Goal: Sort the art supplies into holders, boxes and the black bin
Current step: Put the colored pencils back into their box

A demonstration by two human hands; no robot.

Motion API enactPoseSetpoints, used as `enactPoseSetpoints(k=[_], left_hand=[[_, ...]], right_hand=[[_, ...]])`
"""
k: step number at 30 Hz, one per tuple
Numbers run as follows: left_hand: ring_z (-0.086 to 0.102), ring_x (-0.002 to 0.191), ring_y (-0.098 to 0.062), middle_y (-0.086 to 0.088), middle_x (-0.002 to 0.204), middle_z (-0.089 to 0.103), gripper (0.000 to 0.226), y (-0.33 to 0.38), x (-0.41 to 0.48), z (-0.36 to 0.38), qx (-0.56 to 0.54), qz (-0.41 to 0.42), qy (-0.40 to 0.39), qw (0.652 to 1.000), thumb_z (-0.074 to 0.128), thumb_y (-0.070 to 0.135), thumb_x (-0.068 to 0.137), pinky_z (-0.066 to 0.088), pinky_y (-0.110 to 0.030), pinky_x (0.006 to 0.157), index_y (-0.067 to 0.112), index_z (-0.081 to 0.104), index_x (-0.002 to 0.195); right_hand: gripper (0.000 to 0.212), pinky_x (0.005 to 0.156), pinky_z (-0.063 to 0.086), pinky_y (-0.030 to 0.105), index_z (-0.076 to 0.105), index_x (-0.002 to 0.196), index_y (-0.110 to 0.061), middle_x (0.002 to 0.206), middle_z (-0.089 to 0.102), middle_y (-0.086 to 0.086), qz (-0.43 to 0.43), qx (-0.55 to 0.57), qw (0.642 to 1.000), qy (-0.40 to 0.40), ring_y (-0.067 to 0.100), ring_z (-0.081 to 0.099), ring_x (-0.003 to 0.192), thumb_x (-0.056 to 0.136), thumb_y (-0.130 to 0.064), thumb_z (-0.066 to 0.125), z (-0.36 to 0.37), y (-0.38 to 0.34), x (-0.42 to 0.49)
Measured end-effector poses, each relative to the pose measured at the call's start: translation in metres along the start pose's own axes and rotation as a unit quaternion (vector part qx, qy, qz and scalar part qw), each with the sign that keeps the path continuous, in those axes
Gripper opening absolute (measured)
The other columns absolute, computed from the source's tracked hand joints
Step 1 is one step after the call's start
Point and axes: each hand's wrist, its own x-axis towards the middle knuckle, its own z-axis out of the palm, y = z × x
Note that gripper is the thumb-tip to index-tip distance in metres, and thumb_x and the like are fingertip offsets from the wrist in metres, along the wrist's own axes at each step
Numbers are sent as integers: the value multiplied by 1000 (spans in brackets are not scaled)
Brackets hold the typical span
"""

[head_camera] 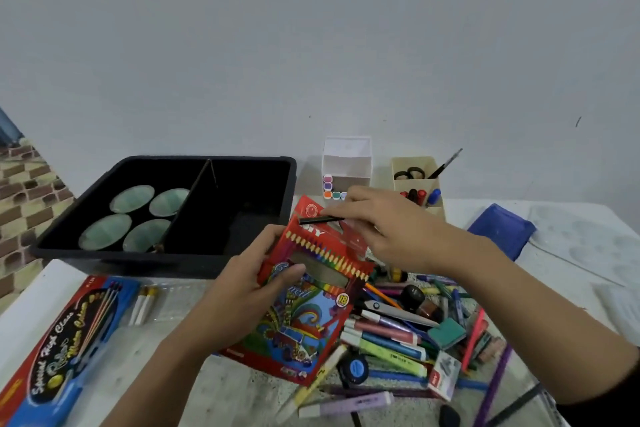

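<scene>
My left hand (pixel 249 282) grips a red coloured-pencil box (pixel 311 302) above the table, thumb across its front window. At the box's open top flap, my right hand (pixel 388 222) pinches a dark pencil (pixel 320 219) that lies level. Behind the box stands the black bin (pixel 207 253) with a divider and several green round dishes in its left half. A white holder (pixel 346 163) with coloured blocks and a beige holder (pixel 417 177) with scissors, a pen and markers stand at the back. A heap of markers, pens and highlighters (pixel 408 340) lies at right.
A watercolour brush pack (pixel 65 336) lies at front left, two small white tubes (pixel 143 305) beside it. A blue cloth (pixel 502 229) and a white paint palette (pixel 588 243) lie at right. A grey wall rises behind the table.
</scene>
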Motion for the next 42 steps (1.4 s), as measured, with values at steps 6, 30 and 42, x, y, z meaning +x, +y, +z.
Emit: enactPoseSetpoints(k=[6, 30, 42], left_hand=[[74, 97, -15, 11, 111, 71, 30, 5, -4, -2, -34, -20, -23, 999, 57, 35, 94, 63, -33, 74, 29, 47, 122], [75, 85, -15, 6, 95, 74, 15, -5, -18, -10, 61, -42, -12, 997, 49, 41, 97, 62, -35, 67, 31, 60, 94], [73, 90, -19, -3, 99, 72, 28, -2, -22, -3, 25, -50, 0, 998, 50, 39, 99, 62, -41, 75, 13, 59, 106]], right_hand=[[37, 80, 39, 16, 64, 134, -27, 105, 62, -11, 8, 42, 999, 3, 0, 50, 91, 103, -12, 48, 7, 12, 4], [20, 80, 52, 38, 73, 91, -16, 82, 69, 5, 88, 252, 942, 201, 19, 61, 77, 96, -34, 66, 4, 6, 20], [15, 67, 61, 30, 59, 99, 10, 84, 66, 17, 115, 630, 759, 115, 34, 74, 76, 98, -5, 60, 48, -30, 27]])
